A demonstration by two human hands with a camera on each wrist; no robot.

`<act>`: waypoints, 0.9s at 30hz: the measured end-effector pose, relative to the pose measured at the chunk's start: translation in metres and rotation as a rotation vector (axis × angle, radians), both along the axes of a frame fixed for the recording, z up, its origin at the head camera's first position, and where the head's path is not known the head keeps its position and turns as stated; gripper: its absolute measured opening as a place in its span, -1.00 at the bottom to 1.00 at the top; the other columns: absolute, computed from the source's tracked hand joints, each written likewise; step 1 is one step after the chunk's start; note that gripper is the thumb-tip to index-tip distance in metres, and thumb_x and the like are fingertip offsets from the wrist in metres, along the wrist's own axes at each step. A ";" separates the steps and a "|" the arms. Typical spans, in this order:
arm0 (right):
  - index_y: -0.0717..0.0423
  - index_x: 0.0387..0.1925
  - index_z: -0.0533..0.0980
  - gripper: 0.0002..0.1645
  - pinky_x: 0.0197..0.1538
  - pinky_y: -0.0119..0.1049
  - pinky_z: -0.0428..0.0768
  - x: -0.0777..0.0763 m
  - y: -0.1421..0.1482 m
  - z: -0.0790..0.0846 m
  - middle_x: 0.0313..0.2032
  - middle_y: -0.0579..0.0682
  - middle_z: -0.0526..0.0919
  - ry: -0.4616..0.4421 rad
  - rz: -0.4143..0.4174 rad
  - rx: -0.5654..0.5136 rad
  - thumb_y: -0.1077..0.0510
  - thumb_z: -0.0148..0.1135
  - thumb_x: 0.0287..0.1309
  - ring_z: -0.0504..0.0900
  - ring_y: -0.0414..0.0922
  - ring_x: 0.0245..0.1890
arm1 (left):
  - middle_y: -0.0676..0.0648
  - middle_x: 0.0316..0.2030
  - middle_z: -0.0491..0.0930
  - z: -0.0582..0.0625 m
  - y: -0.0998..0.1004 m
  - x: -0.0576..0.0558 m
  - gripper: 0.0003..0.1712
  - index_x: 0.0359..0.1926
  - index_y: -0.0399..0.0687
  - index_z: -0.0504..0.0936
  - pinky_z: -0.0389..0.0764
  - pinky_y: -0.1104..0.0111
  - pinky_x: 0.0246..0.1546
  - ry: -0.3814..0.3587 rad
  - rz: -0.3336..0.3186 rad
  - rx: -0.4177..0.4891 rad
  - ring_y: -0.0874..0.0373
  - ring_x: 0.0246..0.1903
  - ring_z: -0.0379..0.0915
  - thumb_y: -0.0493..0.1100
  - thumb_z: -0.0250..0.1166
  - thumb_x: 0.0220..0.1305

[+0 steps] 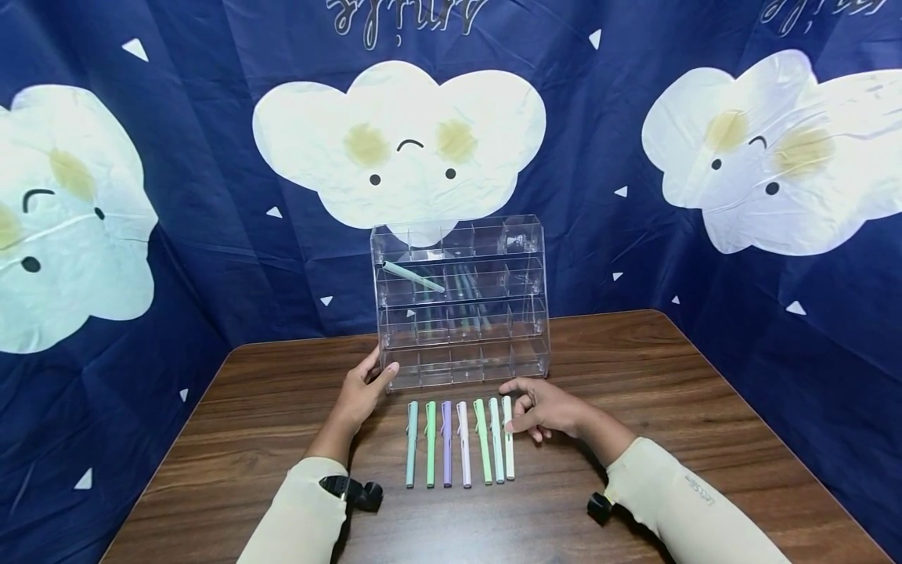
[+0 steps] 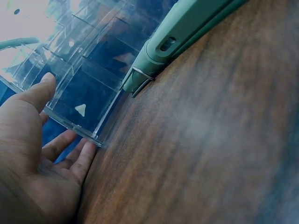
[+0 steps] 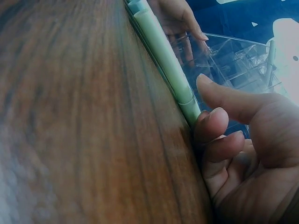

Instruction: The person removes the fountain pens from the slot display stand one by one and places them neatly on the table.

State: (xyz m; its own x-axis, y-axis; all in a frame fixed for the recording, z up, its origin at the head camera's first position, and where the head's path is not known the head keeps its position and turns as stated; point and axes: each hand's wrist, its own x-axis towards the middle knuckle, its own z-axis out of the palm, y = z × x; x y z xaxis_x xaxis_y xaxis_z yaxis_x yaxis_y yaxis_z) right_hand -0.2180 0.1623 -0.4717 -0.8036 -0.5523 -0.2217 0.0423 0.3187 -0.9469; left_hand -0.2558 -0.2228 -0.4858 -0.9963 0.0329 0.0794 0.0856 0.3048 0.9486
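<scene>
A clear acrylic tiered rack (image 1: 461, 337) stands at the back of the table. My left hand (image 1: 362, 392) holds its lower left corner, thumb in front and fingers along the side. Several capped pens (image 1: 447, 446), in teal, green, purple, pink-white and pale tones, lie in a row before the rack. Beside the rightmost pale green pen (image 3: 163, 56) is my right hand (image 1: 553, 409), with bent fingers near its end and the thumb apart from the fingers. One pale teal pen (image 1: 414, 277) lies slanted on an upper tier of the rack.
The wooden table (image 1: 606, 360) extends in front of and beside the rack. A dark blue curtain (image 1: 585, 274) with cloud faces hangs close behind. Faint pen-like streaks inside the rack look like reflections.
</scene>
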 end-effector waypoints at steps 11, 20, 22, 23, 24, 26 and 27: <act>0.35 0.59 0.19 0.00 -0.56 -0.41 0.45 -0.005 0.003 0.009 -0.46 -0.11 0.66 -0.035 0.027 -0.041 0.30 0.53 0.28 0.48 -0.23 -0.65 | -0.34 0.51 0.50 0.001 0.001 0.001 -0.15 0.75 0.21 0.18 0.54 0.02 0.40 0.005 0.002 -0.015 -0.23 0.47 0.49 0.09 0.33 0.62; 0.40 0.55 0.24 -0.07 -0.54 -0.44 0.44 -0.004 -0.001 0.024 -0.45 -0.12 0.64 -0.018 0.047 -0.036 0.32 0.51 0.29 0.42 -0.27 -0.64 | -0.31 0.54 0.47 0.000 0.000 0.000 -0.13 0.75 0.24 0.16 0.52 -0.01 0.43 0.012 -0.010 -0.007 -0.23 0.50 0.46 0.12 0.33 0.61; 0.40 0.55 0.25 -0.08 -0.54 -0.44 0.44 -0.003 -0.001 0.028 -0.45 -0.12 0.64 -0.011 0.050 -0.029 0.32 0.51 0.29 0.40 -0.27 -0.64 | -0.30 0.54 0.47 -0.001 0.000 0.000 -0.13 0.75 0.24 0.16 0.52 -0.02 0.43 0.012 -0.010 -0.005 -0.23 0.51 0.45 0.12 0.33 0.61; 0.40 0.55 0.25 -0.08 -0.54 -0.44 0.43 -0.003 -0.002 0.029 -0.44 -0.12 0.64 -0.010 0.052 -0.025 0.32 0.52 0.29 0.40 -0.27 -0.64 | -0.31 0.54 0.47 -0.001 0.000 0.000 -0.13 0.75 0.23 0.16 0.52 -0.02 0.43 0.012 -0.010 -0.006 -0.23 0.51 0.45 0.12 0.33 0.61; 0.41 0.54 0.25 -0.08 -0.54 -0.43 0.43 -0.002 -0.002 0.031 -0.44 -0.11 0.64 -0.006 0.054 -0.023 0.31 0.52 0.29 0.39 -0.27 -0.64 | -0.31 0.54 0.47 -0.001 0.000 0.000 -0.13 0.75 0.23 0.16 0.52 -0.03 0.43 0.010 -0.009 -0.005 -0.23 0.51 0.45 0.12 0.33 0.61; 0.42 0.54 0.25 -0.06 -0.54 -0.43 0.44 -0.002 -0.004 0.035 -0.44 -0.11 0.64 -0.003 0.055 -0.016 0.31 0.53 0.28 0.40 -0.27 -0.64 | -0.32 0.53 0.47 0.000 0.001 0.000 -0.13 0.75 0.22 0.16 0.53 -0.04 0.43 0.009 -0.007 -0.006 -0.24 0.50 0.46 0.12 0.33 0.61; 0.43 0.55 0.25 -0.06 -0.54 -0.42 0.44 -0.002 -0.004 0.036 -0.44 -0.11 0.65 0.000 0.056 -0.014 0.31 0.53 0.28 0.40 -0.26 -0.64 | -0.32 0.53 0.48 0.000 0.001 0.001 -0.13 0.75 0.22 0.17 0.53 -0.04 0.43 0.007 -0.003 -0.006 -0.24 0.50 0.46 0.11 0.34 0.61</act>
